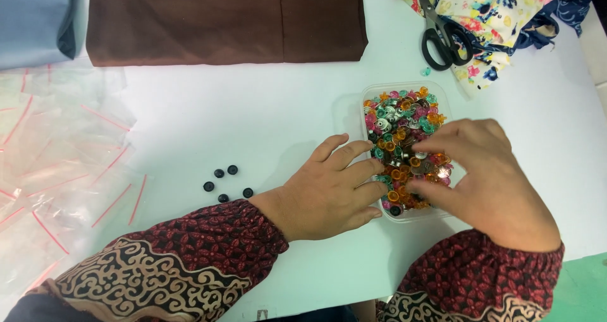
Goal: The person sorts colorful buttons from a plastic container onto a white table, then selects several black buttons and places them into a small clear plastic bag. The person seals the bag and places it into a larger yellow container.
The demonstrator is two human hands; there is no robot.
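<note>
A white counter [253, 107] carries everything here. Along its far edge lies a folded brown cloth [224, 22], with a grey-blue cloth [35, 18] to its left and a flowered fabric [499, 12] at the far right. A heap of clear zip bags with red seal strips [57, 164] spreads over the left side. Black-handled scissors [442, 34] rest on the flowered fabric.

Near the front edge sits a clear plastic tub [354, 113], filled with small coloured buttons [401, 129] in orange, pink, green and silver. The left hand [329, 192] lies flat on the counter, fingers spread, their tips touching the tub's left wall and holding nothing. The right hand [490, 180] reaches into the tub from the right; thumb and forefinger are drawn together over the buttons, probably pinching one, though the piece between them is too small to make out.

Five dark buttons [226, 184] lie loose on the counter, well left of the tub and just beyond the left sleeve.

The tub looks light and is heaped to the brim, so a hard dig by the right fingers could flick buttons over the wall. The left sleeve could also sweep the five loose buttons away if that arm shifts.
</note>
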